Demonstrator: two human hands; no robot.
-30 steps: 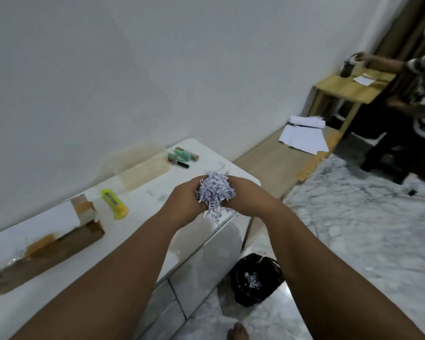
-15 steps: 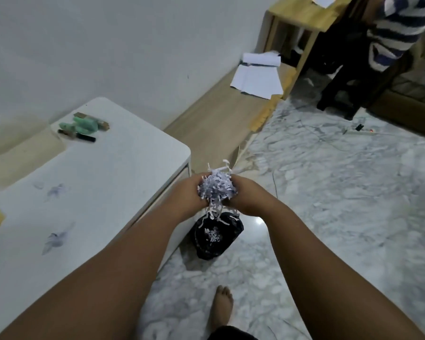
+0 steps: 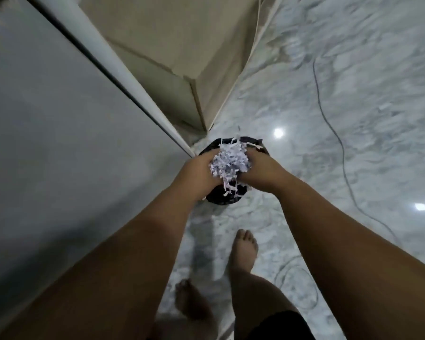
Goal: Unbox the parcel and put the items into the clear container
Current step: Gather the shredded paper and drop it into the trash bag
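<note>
A wad of white shredded paper [image 3: 230,163] is pressed between my left hand [image 3: 196,171] and my right hand [image 3: 260,169], both cupped around it. Loose strips dangle from the bottom of the wad. Directly under my hands stands a black bin bag [image 3: 231,198] on the marble floor, mostly hidden by my hands and the paper. The parcel and the clear container are out of view.
The white cabinet [image 3: 59,143] fills the left side, its corner right beside the bag. A beige wooden platform [image 3: 172,57] lies beyond it. A thin cable [image 3: 339,143] runs across the marble floor on the right. My bare feet [image 3: 244,249] stand below the bag.
My head has tilted down and my hands have carried the shredded paper off the cabinet top and lowered it to just over the black bag.
</note>
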